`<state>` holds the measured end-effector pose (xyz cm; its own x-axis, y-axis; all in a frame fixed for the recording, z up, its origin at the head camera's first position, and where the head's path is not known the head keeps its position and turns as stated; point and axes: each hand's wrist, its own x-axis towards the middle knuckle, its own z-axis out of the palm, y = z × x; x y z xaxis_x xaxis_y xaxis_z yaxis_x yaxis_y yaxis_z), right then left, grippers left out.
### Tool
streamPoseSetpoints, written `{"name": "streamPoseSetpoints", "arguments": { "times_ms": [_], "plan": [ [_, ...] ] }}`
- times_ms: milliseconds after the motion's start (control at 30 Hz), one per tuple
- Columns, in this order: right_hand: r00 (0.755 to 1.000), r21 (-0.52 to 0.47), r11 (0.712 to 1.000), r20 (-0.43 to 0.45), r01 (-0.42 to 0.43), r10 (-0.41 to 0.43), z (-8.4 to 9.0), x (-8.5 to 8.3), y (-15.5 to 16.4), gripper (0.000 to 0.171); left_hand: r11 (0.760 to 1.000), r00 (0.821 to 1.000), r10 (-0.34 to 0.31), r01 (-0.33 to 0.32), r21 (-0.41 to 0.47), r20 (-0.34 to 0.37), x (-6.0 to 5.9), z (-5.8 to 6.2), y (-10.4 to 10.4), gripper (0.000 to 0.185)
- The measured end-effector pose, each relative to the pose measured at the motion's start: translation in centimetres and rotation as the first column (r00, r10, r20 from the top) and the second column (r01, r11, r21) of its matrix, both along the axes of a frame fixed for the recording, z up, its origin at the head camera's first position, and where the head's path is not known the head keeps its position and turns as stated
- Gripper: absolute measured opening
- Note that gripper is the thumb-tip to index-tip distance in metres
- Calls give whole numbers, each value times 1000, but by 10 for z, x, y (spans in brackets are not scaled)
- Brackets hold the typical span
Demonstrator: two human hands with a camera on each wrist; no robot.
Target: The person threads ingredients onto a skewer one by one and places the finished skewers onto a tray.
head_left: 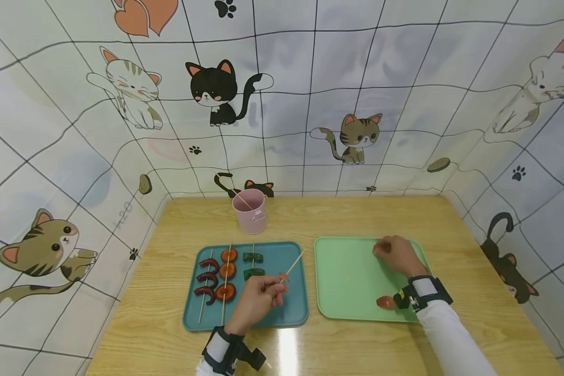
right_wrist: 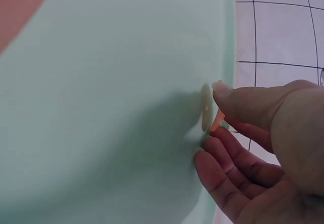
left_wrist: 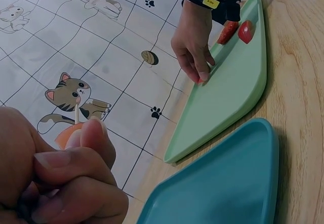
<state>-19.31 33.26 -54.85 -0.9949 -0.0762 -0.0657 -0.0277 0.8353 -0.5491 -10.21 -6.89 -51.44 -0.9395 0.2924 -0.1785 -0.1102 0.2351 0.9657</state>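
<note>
Over the blue tray [head_left: 289, 310], my left hand [head_left: 258, 300] pinches a thin wooden skewer [head_left: 295, 262] that tilts up to the right. An orange-red slice [head_left: 283, 277] is threaded on the skewer; in the left wrist view this slice [left_wrist: 68, 134] shows just past the thumb. At the far right part of the green tray [head_left: 348, 277], my right hand [head_left: 398, 255] pinches a small orange slice with a pale face [right_wrist: 206, 107], close over the tray surface. A red piece [head_left: 386, 302] lies on the green tray near the right wrist. Another red piece [left_wrist: 228, 32] shows beside it in the left wrist view.
On the blue tray lie several loaded skewers: dark red curled pieces [head_left: 207, 279], round orange-brown slices [head_left: 227, 270] and green pieces [head_left: 253, 257]. A pink bucket [head_left: 250, 219] with a stick inside stands behind this tray. Cat-patterned walls border the wooden table [head_left: 357, 350].
</note>
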Motion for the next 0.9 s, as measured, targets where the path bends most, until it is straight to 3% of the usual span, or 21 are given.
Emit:
{"name": "streamPoseSetpoints", "arguments": {
  "times_ms": [300, 433, 500, 667, 900],
  "plan": [
    [999, -65, 997, 14, 41, -40, 6, 3, -4, 30, 1000, 1000, -9, 9, -2, -4, 1, -1, 1, 22],
    [997, -159, 985, -17, 73, -77, 13, 5, -11, 41, 1000, 1000, -15, 15, 7, -10, 1, -1, 1, 23],
    [995, -238, 966, -10, 97, -102, 19, 7, -16, 47, 1000, 1000, -18, 18, 12, -9, 1, -1, 2, 23],
    [993, -441, 890, 18, 114, -118, 35, 11, -32, 52, 999, 1000, -20, 20, 25, 13, 2, 2, 3, 23],
    [992, -570, 814, 20, 112, -123, 63, 23, -60, 47, 999, 1000, -29, 29, 20, -8, 3, 6, 4, 21]
  ]
}}
